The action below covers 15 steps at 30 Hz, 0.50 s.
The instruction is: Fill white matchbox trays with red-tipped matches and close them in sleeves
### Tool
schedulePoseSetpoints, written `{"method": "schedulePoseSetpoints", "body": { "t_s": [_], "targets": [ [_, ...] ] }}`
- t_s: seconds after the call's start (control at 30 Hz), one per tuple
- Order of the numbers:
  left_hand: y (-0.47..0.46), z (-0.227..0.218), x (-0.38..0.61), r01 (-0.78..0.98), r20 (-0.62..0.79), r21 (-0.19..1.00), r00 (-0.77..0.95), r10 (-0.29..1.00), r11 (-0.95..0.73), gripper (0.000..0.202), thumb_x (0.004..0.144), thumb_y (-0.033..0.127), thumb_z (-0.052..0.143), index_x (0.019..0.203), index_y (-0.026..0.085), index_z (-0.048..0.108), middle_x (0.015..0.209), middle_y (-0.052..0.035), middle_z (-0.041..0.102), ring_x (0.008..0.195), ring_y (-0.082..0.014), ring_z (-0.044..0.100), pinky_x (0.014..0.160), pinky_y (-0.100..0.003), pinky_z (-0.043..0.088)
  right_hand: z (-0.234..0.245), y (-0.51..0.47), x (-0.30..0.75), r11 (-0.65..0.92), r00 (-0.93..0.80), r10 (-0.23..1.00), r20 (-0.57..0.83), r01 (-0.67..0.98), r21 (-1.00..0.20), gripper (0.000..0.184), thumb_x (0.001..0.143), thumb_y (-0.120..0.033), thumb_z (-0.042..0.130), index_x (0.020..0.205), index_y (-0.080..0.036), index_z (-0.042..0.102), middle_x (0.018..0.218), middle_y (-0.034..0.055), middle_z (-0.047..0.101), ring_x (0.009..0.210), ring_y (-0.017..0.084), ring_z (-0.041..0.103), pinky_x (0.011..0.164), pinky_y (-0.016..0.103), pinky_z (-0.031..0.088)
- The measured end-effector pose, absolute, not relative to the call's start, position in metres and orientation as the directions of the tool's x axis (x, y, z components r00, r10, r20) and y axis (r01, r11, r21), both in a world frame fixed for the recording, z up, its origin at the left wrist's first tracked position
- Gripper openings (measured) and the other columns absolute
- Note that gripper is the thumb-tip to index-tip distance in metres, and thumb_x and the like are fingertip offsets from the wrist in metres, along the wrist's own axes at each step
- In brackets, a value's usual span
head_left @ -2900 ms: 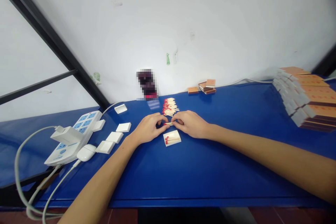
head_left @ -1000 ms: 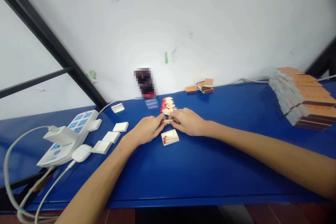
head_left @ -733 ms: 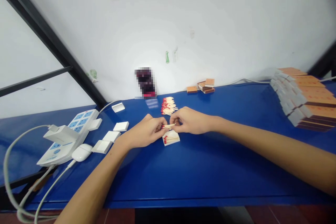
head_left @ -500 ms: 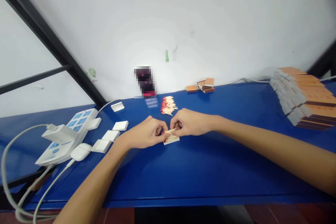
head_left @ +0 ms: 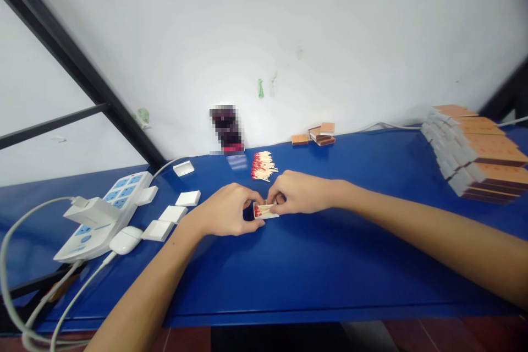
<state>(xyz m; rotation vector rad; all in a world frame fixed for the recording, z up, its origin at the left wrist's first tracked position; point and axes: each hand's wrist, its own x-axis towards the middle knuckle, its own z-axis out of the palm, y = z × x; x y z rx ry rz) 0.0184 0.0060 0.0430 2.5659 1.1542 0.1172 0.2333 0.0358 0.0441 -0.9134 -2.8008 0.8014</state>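
A white matchbox tray (head_left: 267, 217) with red-tipped matches (head_left: 260, 210) in it is between my hands on the blue table. My left hand (head_left: 231, 210) grips the tray's left end, thumb along the front side and forefinger at the back. My right hand (head_left: 295, 192) closes round the right end, its thumb over the pale ends of the matches; its fingertips behind the tray are partly hidden. Just beyond my hands lies a loose pile of red-headed matches (head_left: 264, 166).
White trays (head_left: 188, 198) lie in a row at the left, beside a power strip (head_left: 124, 191) with plugs and cables. A phone-like pixelated object (head_left: 226, 129) leans on the wall. Orange matchboxes (head_left: 322, 135) sit at the back; a large stack of matchboxes (head_left: 478, 148) stands at right.
My left thumb has moved from over the matches to the tray's front side, and that hand's grip is wider. The matches now lie lower and flatter in the tray.
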Motion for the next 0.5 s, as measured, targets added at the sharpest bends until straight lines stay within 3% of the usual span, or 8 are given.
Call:
{"method": "schedulePoseSetpoints", "body": {
  "t_s": [0.13,0.27,0.5],
  "targets": [
    [0.0078,0.0393,0.0186,0.727,-0.035,0.294,0.657,0.753,-0.621,0.016,0.079,0.034,0.062,0.089,0.022,0.067,0.059,0.0046,0.047,0.053,-0.0107,0.039,0.053,-0.025,0.028,0.0433,0.0329,0.2317,0.711,-0.799,0.597,-0.068,0.566,-0.417,0.022,0.084,-0.031,0.057,0.09,-0.019,0.074,0.077,0.002,0.07,0.061,0.011,0.054,0.057,0.024,0.033],
    [0.0083,0.0361,0.0191,0.707,-0.006,0.292,0.674,0.738,-0.644,0.015,0.08,0.033,0.061,0.087,0.02,0.065,0.07,0.0019,0.055,0.061,-0.0126,0.047,0.06,-0.026,0.034,0.0414,0.0332,0.2314,0.696,-0.814,0.575,-0.077,0.537,-0.476,0.026,0.087,-0.038,0.054,0.084,-0.017,0.07,0.071,0.001,0.066,0.058,0.011,0.052,0.056,0.024,0.033],
    [0.0088,0.0348,0.0206,0.669,0.002,0.329,0.705,0.709,-0.666,0.013,0.082,0.031,0.059,0.086,0.02,0.063,0.084,-0.0016,0.059,0.076,-0.0164,0.054,0.07,-0.027,0.041,0.0436,0.035,0.2339,0.668,-0.831,0.547,-0.103,0.508,-0.543,0.022,0.087,-0.032,0.054,0.08,-0.016,0.066,0.067,-0.0007,0.062,0.056,0.009,0.05,0.056,0.023,0.034]
  ]
}}
